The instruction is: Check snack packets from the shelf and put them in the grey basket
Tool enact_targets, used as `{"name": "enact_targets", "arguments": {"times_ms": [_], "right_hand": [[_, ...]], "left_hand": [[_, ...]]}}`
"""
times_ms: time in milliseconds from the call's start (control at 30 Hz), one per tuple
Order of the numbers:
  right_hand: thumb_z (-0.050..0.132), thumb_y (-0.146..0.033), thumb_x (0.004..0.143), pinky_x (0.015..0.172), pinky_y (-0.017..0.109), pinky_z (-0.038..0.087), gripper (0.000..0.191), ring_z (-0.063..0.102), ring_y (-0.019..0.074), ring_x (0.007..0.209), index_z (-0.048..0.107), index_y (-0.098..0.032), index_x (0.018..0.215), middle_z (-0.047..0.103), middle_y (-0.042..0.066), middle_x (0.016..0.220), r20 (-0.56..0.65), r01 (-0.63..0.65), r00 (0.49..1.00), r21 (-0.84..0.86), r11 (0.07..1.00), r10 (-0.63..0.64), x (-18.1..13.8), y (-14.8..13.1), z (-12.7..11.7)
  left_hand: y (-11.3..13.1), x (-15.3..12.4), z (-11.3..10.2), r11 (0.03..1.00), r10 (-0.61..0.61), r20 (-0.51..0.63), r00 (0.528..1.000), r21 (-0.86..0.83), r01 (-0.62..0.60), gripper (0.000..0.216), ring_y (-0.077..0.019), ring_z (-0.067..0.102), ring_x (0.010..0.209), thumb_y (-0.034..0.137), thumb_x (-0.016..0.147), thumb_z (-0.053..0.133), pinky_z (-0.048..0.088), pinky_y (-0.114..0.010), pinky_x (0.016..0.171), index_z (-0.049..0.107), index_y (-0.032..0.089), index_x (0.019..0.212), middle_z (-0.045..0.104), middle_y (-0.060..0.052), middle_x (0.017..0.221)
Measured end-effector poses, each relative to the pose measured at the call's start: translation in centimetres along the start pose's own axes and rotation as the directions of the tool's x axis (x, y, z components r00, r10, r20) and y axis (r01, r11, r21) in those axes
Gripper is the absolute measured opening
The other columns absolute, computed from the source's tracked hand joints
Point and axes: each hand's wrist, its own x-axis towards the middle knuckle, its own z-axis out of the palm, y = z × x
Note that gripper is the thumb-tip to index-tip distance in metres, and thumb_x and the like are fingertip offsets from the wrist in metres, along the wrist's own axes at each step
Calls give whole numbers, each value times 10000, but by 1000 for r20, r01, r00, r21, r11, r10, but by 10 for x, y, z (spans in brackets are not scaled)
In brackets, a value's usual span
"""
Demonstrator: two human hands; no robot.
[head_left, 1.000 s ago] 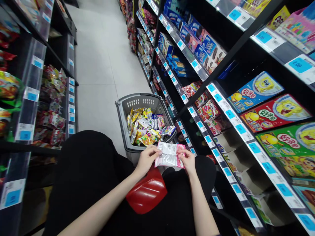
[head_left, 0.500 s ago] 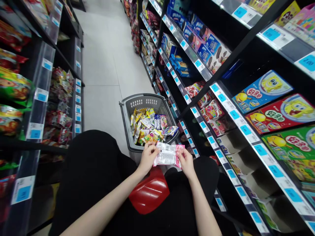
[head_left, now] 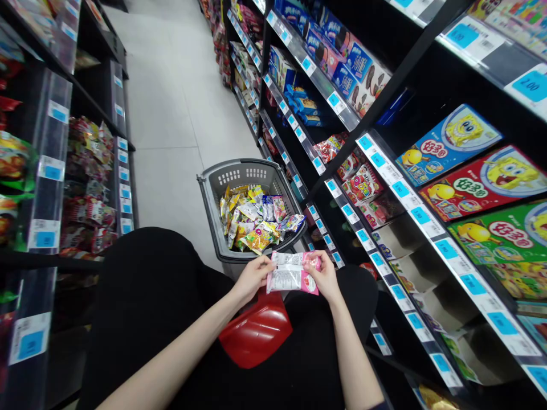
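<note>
While both hands pinch it, the small pink-and-white plastic snack packet [head_left: 293, 273] sits level over the lap, just below the grey plastic shopping basket [head_left: 209, 191].
Left hand [head_left: 252, 277] fingers clamped on left edge, right hand [head_left: 325, 274] on right. Versus a second ago: packet slightly flatter, grip unchanged, hands hardly moved. Red plastic handle [head_left: 255, 329] underneath.

Basket [head_left: 213, 196] before the knees, shelves [head_left: 384, 171] right of it.

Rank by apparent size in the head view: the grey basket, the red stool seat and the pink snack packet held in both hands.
1. grey basket
2. red stool seat, though it is nearer the camera
3. pink snack packet
</note>
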Motion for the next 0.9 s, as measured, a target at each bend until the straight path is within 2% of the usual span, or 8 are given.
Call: {"name": "enact_targets", "arguments": {"times_ms": [100, 200, 267, 333, 467, 567, 767, 900], "right_hand": [[632, -290, 714, 700, 283, 458, 191, 595, 169, 734, 500, -209, 827, 623, 9, 785, 34, -4, 999, -21, 1000, 5, 0, 1, 1], [621, -306, 725, 728, 292, 461, 169, 602, 177, 772, 517, -202, 809, 630, 16, 800, 26, 14, 1000, -61, 998, -12, 3, 2, 1], [606, -322, 738, 766, 306, 458, 147, 603, 183, 805, 542, -193, 768, 639, 23, 807, 35, 19, 999, -73, 997, -17, 4, 2, 1], [609, -338, 737, 781, 316, 462, 157, 605, 190, 827, 586, -186, 766, 652, 37, 847, 85, -9, 996, -50, 999, 13, 3, 2, -1], [707, -318, 644, 801, 336, 476, 355, 598, 224, 943, 634, -212, 975, 627, 56, 1073, 285, -125, 953, 63, 990, 102, -3, -3, -3], [712, -302, 642, 852, 358, 458, 429, 576, 232, 1012, 619, -217, 1053, 606, 60, 1138, 372, -160, 921, 100, 982, 113, -8, -5, -4], [720, -302, 633, 859, 368, 461, 533, 577, 233, 1028, 572, -227, 1139, 564, 80, 1214, 403, -196, 907, 158, 968, 118, -9, -3, -7], [723, -277, 632, 868, 382, 454, 551, 602, 223, 986, 558, -224, 1155, 609, 90, 1147, 427, -207, 898, 192, 959, 108, -8, 0, -10]], "left_hand": [[-4, 5, -2, 998, 57, -49, 997, -3, -57, 303, -81, 514, 421, 282, 555, 733, 419, -189, 453, 472, 150, 637, 557, 51, 492], [-3, 11, -5, 996, 82, -75, 994, -26, -84, 366, -101, 519, 384, 242, 520, 759, 409, -193, 406, 491, 160, 756, 574, 56, 483], [-1, 12, -7, 995, 46, -74, 996, -83, -52, 445, -127, 564, 429, 194, 518, 762, 456, -225, 442, 508, 156, 882, 613, 36, 527], [3, 12, -9, 988, -2, -55, 998, -156, -7, 419, -139, 601, 501, 152, 553, 745, 493, -239, 510, 544, 119, 919, 642, -6, 579], [12, 7, -13, 958, -143, 76, 987, -240, 157, 176, -149, 620, 569, 173, 683, 670, 513, -243, 557, 613, 73, 816, 667, -76, 669], [14, 2, -13, 940, -212, 150, 966, -240, 244, 217, -164, 640, 616, 146, 711, 644, 527, -266, 571, 605, 105, 921, 683, -76, 764], [13, 3, -10, 939, -171, 148, 974, -274, 206, 243, -175, 654, 659, 101, 719, 625, 540, -269, 591, 589, 110, 959, 685, -94, 830], [12, 7, -12, 937, -171, 114, 979, -288, 197, 221, -184, 654, 643, 104, 720, 622, 546, -289, 586, 592, 108, 939, 684, -90, 803]]}}
